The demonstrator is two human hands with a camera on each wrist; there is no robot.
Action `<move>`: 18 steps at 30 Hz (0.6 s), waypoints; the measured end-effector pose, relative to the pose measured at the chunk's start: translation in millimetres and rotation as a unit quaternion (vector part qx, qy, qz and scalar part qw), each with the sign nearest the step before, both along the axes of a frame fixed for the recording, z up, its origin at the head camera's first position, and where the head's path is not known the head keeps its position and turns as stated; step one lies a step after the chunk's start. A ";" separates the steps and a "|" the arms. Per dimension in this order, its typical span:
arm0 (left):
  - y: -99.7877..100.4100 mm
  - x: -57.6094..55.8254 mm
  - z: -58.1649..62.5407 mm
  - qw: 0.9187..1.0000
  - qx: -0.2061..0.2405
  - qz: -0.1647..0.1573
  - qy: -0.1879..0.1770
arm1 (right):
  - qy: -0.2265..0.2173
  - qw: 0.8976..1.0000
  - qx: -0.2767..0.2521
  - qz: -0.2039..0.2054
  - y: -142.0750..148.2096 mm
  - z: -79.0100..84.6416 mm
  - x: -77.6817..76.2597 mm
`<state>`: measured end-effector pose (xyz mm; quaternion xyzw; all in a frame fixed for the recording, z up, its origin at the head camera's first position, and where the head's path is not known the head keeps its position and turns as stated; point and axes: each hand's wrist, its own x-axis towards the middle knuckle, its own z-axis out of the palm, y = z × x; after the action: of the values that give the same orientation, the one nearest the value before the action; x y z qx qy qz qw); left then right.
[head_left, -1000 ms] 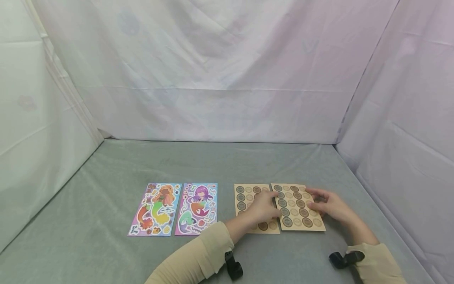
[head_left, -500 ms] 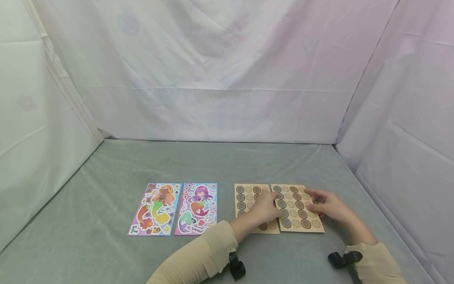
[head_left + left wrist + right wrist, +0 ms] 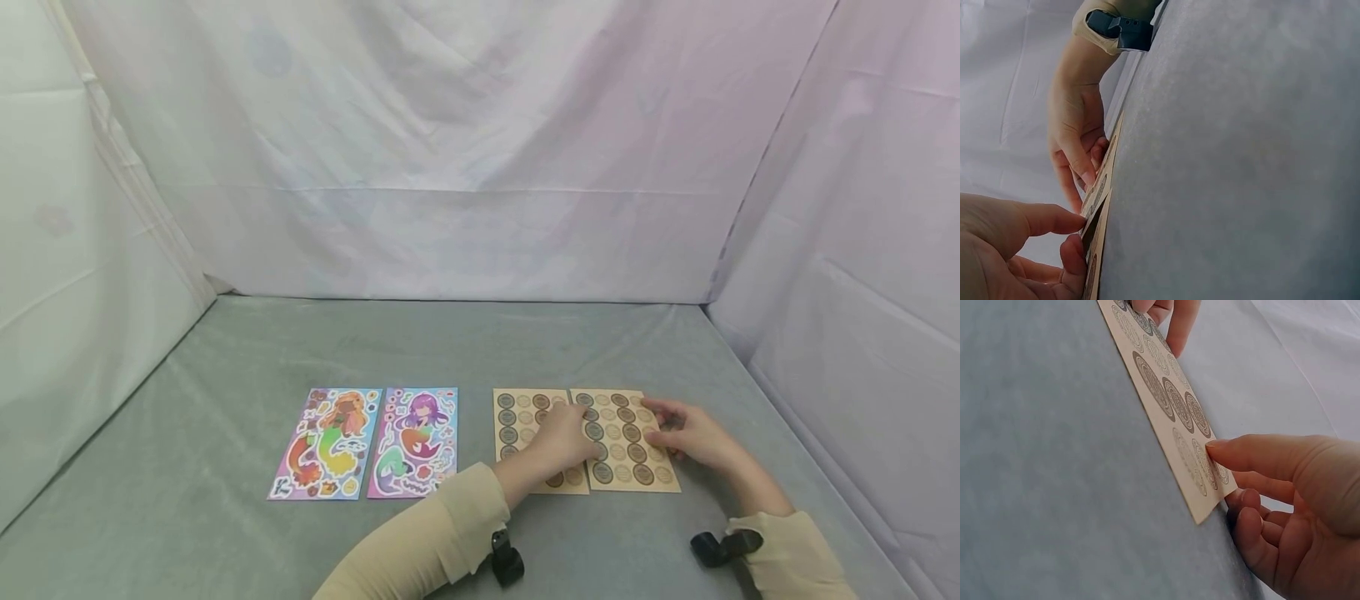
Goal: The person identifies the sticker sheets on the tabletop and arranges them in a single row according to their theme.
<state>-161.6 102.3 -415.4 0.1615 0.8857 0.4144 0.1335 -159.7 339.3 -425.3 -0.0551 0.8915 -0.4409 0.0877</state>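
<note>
A tan sheet of round stickers lies at the right, its face up. My right hand pinches its right edge, thumb on top and the other fingers curled below, as the right wrist view shows for the hand. At the opposite edge my left hand holds the same sheet between thumb and fingers. Slightly raised on that side, the sheet leaves a dark gap over a second tan sticker sheet. My left hand and forearm cover part of this second sheet.
Left of the hands, two colourful mermaid sticker sheets, one with an orange-haired figure and one with a purple-haired figure, lie side by side on the grey cloth-covered table. White curtains enclose the back and sides.
The right tan sheet has shifted slightly left toward the second one and looks lower, with both hands still at its edges. The mermaid sheets stay put.
</note>
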 end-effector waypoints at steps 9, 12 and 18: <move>0.4 0.4 1.7 1.000 -0.004 0.008 0.008 | 0.015 0.999 0.038 -0.005 -3.7 0.0 -1.6; 0.2 0.7 2.4 1.000 -0.004 0.007 0.010 | 0.009 0.999 0.051 -0.012 -4.8 -0.9 -3.2; -0.4 1.7 3.2 1.000 -0.012 0.005 0.010 | 0.008 0.998 0.058 -0.014 -5.6 -1.4 -4.3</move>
<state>-159.8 101.9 -412.1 0.1598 0.8926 0.4028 0.1247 -164.1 333.7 -426.7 -0.0409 0.9170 -0.3892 0.0771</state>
